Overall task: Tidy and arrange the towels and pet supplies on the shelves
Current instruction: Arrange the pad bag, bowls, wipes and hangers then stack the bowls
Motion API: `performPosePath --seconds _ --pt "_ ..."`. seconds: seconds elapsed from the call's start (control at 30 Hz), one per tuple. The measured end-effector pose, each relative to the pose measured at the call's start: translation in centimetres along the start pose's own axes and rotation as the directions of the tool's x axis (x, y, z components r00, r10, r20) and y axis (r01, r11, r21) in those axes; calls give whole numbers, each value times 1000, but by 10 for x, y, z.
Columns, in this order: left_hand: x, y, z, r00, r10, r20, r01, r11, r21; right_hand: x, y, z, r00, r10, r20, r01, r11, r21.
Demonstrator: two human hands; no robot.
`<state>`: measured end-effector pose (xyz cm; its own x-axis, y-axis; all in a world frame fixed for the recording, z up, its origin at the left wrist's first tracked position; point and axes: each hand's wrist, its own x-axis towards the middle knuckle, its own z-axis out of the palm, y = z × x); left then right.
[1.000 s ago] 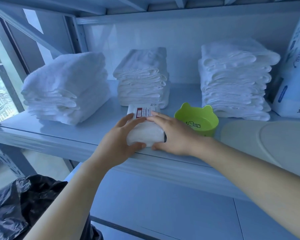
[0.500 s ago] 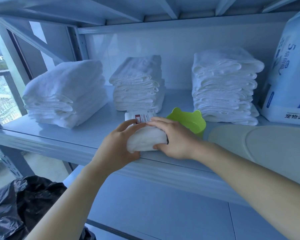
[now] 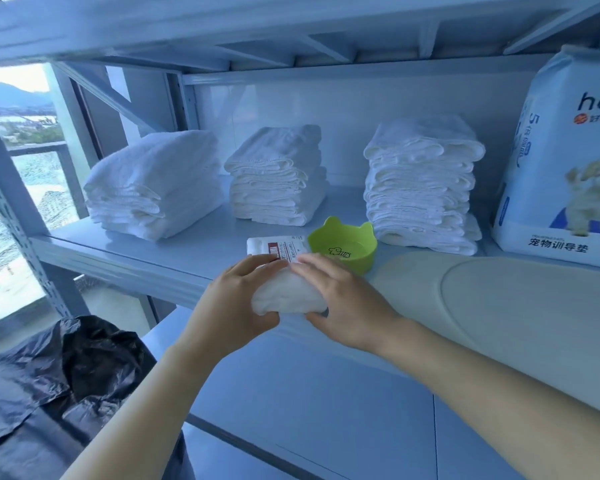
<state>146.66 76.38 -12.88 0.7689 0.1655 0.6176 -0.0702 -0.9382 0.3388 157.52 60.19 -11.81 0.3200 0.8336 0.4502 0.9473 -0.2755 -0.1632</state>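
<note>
Left hand (image 3: 231, 308), right hand (image 3: 349, 306) hold pouch (image 3: 286, 296) beside green bowl (image 3: 343, 251).

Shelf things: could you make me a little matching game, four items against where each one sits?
1 green bowl
2 white packet
3 dog-print bag
4 black bag

A far right of the shelf
B down low at the left
C gripped by left hand and right hand
D front-left of the tallest towel stack

Pairs: 1-D, 2-C, 3-A, 4-B.
</note>
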Motion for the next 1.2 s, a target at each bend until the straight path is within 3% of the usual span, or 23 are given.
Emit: performPosePath --seconds 0.3,0.6,0.87,1.2 --pt "-33 49 -13 999 -28 -37 30 997 65 -43 -17 -24 993 -40 -113 51 995 90" --pt "-30 124 -13 996 67 -65 -64 997 36 -102 -8 -81 972 -30 -232 44 997 55" --pt "9 222 47 945 326 -24 -327 939 -103 -197 44 -147 918 119 -377 -159 984 -78" --pt "45 337 137 847 531 31 -505 822 -263 -308 101 -209 822 290 -490 -420 890 -177"
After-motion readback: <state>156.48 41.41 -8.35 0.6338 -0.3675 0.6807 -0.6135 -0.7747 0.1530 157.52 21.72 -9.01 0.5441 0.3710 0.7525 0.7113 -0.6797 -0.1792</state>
